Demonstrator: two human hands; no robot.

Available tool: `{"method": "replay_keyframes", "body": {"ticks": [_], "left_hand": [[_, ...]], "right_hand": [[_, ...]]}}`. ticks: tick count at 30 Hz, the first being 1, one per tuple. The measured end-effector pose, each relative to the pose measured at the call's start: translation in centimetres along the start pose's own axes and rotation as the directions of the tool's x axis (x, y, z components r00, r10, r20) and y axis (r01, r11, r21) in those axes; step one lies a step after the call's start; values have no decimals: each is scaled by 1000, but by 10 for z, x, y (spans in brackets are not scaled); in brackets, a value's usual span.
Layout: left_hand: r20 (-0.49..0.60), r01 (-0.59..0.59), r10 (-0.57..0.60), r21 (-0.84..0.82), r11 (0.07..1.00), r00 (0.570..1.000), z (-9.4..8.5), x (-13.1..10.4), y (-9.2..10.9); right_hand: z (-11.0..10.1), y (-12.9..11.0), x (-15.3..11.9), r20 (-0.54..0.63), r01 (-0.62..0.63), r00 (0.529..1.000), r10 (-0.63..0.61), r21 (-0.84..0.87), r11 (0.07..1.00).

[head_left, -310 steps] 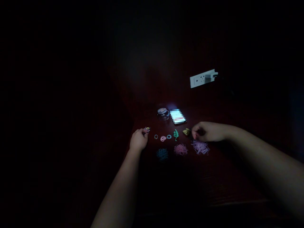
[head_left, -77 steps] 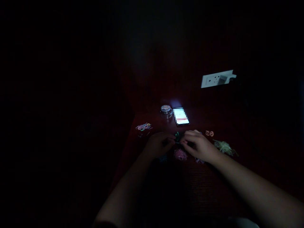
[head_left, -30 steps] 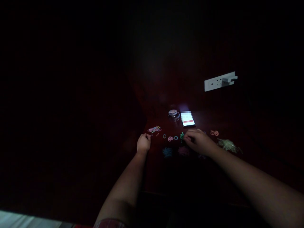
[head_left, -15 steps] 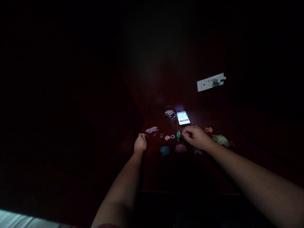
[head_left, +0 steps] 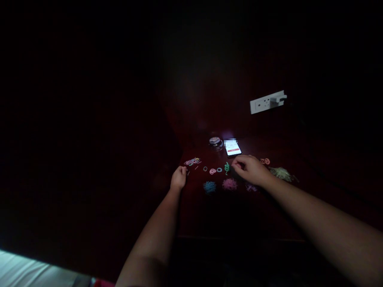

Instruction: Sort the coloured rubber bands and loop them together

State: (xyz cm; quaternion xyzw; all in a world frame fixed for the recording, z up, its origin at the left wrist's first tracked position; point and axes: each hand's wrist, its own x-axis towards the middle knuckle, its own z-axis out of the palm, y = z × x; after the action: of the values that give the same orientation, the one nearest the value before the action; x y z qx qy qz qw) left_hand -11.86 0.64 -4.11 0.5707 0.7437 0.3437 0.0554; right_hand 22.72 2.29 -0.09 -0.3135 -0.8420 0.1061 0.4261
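Green loops [head_left: 226, 168] at 9 o'clock of right hand [head_left: 249, 170], fingers pinched narrow; left hand [head_left: 178, 178] curled, contents unclear; pinch lightly.

Dark red table [head_left: 239, 215]: phone [head_left: 232, 148], jar [head_left: 214, 141], 3 band piles [head_left: 229, 184].

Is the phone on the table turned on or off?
On. The phone lies flat on the dark table with its screen glowing white, the brightest thing there.

Phone [head_left: 232, 148] screen lit, seemingly blurred; nothing legible.
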Motion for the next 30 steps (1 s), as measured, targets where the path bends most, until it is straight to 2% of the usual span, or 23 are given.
{"method": "replay_keyframes", "body": {"ticks": [5, 8, 12, 15, 19, 22, 24, 26, 30], "left_hand": [[-3, -11, 11, -145, 989, 1000, -3, -4, 4], [-45, -51, 42, -215, 975, 998, -7, -11, 10], [-87, -174, 156, -285, 942, 984, -8, -23, 25], [-71, -267, 258, -338, 903, 963, -4, -35, 48], [-50, -423, 432, -328, 845, 901, 3, -57, 88], [-25, -579, 596, -273, 768, 803, 5, -73, 111], [13, -643, 670, -267, 718, 743, 5, -80, 119], [27, -662, 691, -261, 702, 722, 5, -82, 123], [-4, -668, 689, -247, 702, 725, 6, -78, 122]], "right_hand": [[-2, -3, 0, 18, -14, 1000, 14, 1, 1000], [-1, -3, -1, 29, -15, 999, 15, 3, 1000], [1, -2, -2, 56, 3, 998, -3, 6, 1000], [3, -5, -2, 74, 18, 997, -18, 1, 1000], [7, -16, -1, 89, 44, 995, -44, 4, 999], [9, -26, -2, 146, 74, 986, -77, 29, 997], [9, -30, -2, 199, 87, 976, -94, 43, 995], [10, -31, -2, 241, 96, 965, -105, 49, 994], [12, -28, -3, 271, 109, 955, -117, 43, 993]]}}
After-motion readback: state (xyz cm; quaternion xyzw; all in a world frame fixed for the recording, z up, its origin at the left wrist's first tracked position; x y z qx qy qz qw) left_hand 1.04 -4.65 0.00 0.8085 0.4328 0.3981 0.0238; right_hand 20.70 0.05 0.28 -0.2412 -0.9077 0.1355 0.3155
